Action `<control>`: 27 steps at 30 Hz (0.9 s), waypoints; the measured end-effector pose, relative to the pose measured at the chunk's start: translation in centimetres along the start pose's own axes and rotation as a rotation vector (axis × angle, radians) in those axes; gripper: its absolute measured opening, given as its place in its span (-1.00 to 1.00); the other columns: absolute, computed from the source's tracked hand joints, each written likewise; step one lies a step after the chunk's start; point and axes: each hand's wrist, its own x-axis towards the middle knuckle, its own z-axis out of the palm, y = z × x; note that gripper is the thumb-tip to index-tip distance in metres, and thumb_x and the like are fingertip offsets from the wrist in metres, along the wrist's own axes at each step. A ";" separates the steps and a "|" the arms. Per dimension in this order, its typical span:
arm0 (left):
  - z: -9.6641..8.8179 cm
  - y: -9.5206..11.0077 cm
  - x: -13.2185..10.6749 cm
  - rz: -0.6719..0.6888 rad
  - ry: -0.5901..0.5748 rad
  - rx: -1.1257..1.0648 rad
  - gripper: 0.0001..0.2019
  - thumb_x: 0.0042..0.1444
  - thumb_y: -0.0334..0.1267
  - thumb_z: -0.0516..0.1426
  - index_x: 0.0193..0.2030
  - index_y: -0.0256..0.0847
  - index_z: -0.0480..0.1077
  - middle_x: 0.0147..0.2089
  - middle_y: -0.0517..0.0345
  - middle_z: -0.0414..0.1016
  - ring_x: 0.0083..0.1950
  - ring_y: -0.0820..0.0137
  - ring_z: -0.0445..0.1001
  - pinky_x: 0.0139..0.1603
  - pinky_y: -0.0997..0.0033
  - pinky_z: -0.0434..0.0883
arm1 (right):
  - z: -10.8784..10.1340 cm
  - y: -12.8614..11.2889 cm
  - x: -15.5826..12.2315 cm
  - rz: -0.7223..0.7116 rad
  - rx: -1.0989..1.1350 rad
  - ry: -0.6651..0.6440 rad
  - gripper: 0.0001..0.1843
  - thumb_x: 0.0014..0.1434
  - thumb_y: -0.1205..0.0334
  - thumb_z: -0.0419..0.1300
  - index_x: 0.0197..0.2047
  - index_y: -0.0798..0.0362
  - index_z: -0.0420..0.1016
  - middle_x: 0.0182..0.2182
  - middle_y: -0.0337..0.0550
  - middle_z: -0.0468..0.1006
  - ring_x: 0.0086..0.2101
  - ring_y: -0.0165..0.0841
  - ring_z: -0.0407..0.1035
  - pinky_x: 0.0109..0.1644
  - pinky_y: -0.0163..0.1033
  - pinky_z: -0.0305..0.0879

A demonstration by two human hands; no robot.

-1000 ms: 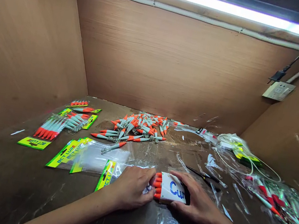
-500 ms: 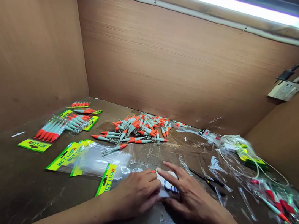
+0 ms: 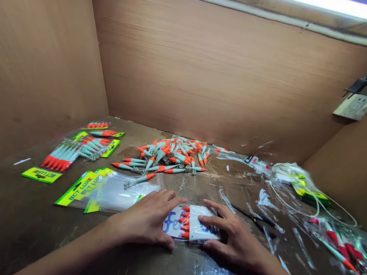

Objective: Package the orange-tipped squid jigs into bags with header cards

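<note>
A flat packet of lures lies on the table between my hands, with several orange lure tips [image 3: 185,222] showing in its middle. A white card with blue writing [image 3: 195,220] covers the tips' right side. More blue lettering shows at the packet's left end [image 3: 169,226]. My left hand [image 3: 152,215] grips that end, thumb on the near edge and forefinger on the far edge. My right hand [image 3: 232,234] spans the card, with the thumb at its near edge and fingertips on top. Its right end is hidden under my right hand.
Header-card bags [image 3: 83,191] lie to the left, with one loose lure [image 3: 140,180] on top. Behind is a lure pile [image 3: 173,154]; packed lures [image 3: 59,157] lie farther left. Black pliers [image 3: 256,220], plastic scraps and more bagged lures [image 3: 341,250] are at right.
My left hand has uncurled from its closed pose and moved left, uncovering the orange tips and blue lettering. The green-yellow header card beside it is now mostly hidden. My right hand has shifted slightly right.
</note>
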 end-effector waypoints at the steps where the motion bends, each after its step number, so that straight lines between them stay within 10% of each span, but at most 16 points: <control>1: 0.0 0.1 0.0 0.002 0.000 0.001 -0.02 -0.17 0.14 0.40 0.40 0.08 0.13 0.16 0.01 0.33 0.16 0.00 0.33 0.12 0.10 0.33 | -0.1 -0.1 0.0 0.006 0.008 0.001 -0.44 0.21 -0.08 0.29 0.24 -0.13 0.44 0.38 0.03 0.15 0.30 -0.04 0.16 0.32 0.15 0.15; 19: 3.0 1.6 2.3 0.085 0.125 -0.193 -0.04 -0.20 0.22 0.38 0.32 -0.04 0.18 0.18 -0.05 0.32 0.17 -0.01 0.30 0.20 -0.05 0.25 | -3.2 -4.6 3.3 -0.082 -0.065 0.004 -0.44 0.09 -0.01 0.40 0.16 -0.10 0.51 0.11 -0.02 0.46 0.09 -0.10 0.35 0.19 0.01 0.31; 27: -1.5 3.9 3.0 0.088 0.344 -0.405 -0.26 -0.11 0.03 0.35 0.19 -0.20 0.28 0.09 -0.04 0.43 0.04 0.08 0.43 0.07 0.08 0.39 | -8.3 -11.6 6.5 -0.221 -0.194 0.085 -0.19 0.12 0.03 0.39 0.38 -0.22 0.19 0.24 -0.11 0.35 0.20 -0.09 0.24 0.28 0.08 0.22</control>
